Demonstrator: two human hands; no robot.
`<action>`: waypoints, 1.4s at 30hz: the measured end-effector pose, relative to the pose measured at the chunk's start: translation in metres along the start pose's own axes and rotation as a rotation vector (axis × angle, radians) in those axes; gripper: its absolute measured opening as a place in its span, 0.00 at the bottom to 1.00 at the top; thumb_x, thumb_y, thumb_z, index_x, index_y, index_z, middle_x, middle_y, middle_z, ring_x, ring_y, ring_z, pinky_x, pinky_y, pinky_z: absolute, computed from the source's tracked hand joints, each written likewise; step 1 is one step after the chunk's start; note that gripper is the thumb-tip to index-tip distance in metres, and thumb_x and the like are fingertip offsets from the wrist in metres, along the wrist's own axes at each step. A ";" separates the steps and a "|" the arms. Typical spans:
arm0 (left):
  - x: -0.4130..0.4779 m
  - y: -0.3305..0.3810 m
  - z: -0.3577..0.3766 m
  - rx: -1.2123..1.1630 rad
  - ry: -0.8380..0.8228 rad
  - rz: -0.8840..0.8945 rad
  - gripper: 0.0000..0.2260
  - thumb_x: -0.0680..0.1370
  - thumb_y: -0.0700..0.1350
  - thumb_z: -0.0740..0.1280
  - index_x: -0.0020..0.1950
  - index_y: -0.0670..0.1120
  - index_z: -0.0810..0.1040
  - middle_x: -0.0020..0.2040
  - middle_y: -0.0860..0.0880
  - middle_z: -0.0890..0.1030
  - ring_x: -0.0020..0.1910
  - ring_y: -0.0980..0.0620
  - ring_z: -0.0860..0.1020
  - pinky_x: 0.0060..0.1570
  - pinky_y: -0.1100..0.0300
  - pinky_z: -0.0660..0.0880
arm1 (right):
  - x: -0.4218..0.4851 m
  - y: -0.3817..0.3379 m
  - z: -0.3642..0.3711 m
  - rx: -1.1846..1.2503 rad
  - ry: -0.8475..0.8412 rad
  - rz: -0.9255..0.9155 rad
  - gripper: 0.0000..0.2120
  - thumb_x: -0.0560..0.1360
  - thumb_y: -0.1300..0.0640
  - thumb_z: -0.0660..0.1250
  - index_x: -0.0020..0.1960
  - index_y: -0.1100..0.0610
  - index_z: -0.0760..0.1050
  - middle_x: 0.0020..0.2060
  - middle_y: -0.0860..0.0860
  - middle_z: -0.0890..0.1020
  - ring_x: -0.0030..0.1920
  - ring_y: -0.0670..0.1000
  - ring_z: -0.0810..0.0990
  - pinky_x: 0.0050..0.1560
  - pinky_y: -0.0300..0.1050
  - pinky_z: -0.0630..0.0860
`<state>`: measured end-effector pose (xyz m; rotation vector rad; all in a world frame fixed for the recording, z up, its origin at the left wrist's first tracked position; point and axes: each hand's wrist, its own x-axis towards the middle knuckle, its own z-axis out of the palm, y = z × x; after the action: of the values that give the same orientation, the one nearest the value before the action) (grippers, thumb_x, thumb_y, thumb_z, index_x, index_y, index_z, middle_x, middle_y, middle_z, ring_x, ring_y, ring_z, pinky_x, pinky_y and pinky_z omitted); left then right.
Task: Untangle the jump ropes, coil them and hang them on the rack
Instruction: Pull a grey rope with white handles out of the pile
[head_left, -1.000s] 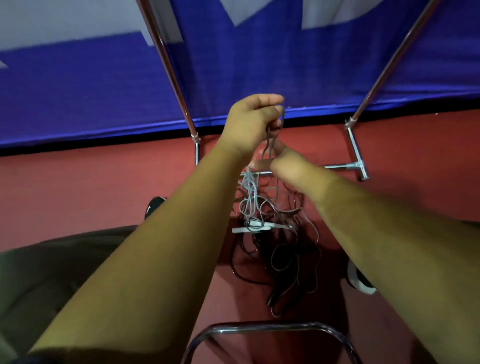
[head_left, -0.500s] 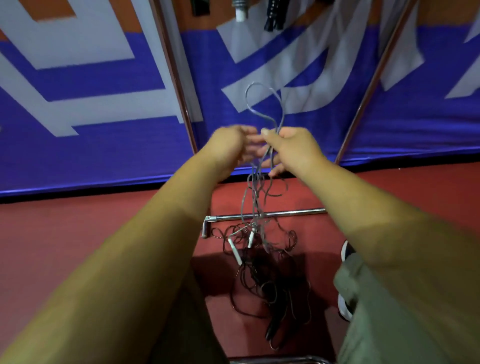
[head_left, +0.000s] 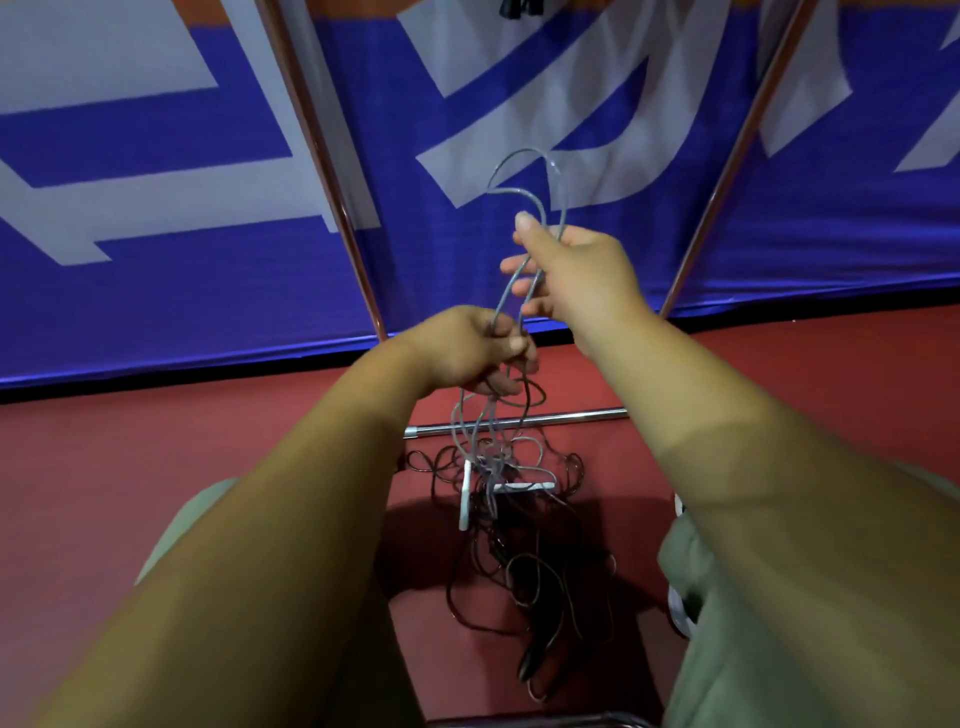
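A grey jump rope (head_left: 519, 189) loops above my right hand (head_left: 576, 270), which grips its strands at chest height. Lower and to the left, my left hand (head_left: 475, 353) holds the same grey strands in a closed fist. Below it the rope hangs down to two white handles (head_left: 467, 493) just above the floor. A tangle of black jump ropes (head_left: 524, 566) lies on the red floor under them. The rack's two slanted metal poles (head_left: 332, 182) rise on either side, with its base bar (head_left: 519, 422) behind the hanging rope.
A blue and white banner (head_left: 156, 234) hangs behind the rack. Dark handles (head_left: 519, 8) show at the top edge. My olive trouser legs (head_left: 727, 597) flank the pile. A curved metal tube (head_left: 545, 719) sits at the bottom edge.
My right hand has risen and pulled the grey loop higher, while my left hand has dropped lower along the strands. The camera has tilted up slightly.
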<state>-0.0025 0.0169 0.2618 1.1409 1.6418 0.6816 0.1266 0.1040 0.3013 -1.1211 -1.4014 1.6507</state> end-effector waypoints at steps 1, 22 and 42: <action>0.002 0.004 -0.003 -0.056 0.038 -0.004 0.11 0.88 0.45 0.61 0.57 0.41 0.81 0.53 0.46 0.88 0.43 0.44 0.87 0.46 0.53 0.81 | 0.007 -0.001 0.000 -0.002 0.006 0.027 0.20 0.83 0.42 0.69 0.54 0.60 0.82 0.46 0.57 0.88 0.41 0.53 0.87 0.35 0.45 0.83; 0.023 0.027 -0.048 -1.318 0.361 0.061 0.22 0.86 0.59 0.60 0.61 0.39 0.76 0.52 0.43 0.86 0.49 0.47 0.87 0.50 0.51 0.85 | 0.017 0.034 0.003 -0.317 -0.421 0.207 0.08 0.86 0.53 0.67 0.49 0.55 0.77 0.48 0.58 0.89 0.42 0.55 0.87 0.45 0.48 0.84; 0.011 0.019 -0.033 -0.411 0.024 -0.023 0.11 0.88 0.46 0.61 0.58 0.43 0.82 0.59 0.39 0.86 0.61 0.42 0.85 0.68 0.43 0.77 | 0.042 0.001 -0.008 0.259 -0.046 0.324 0.14 0.87 0.61 0.55 0.66 0.61 0.77 0.54 0.56 0.87 0.54 0.56 0.86 0.46 0.49 0.85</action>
<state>-0.0275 0.0369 0.2854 0.8176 1.4446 0.9683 0.1171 0.1449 0.2928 -1.2085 -1.0328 2.0305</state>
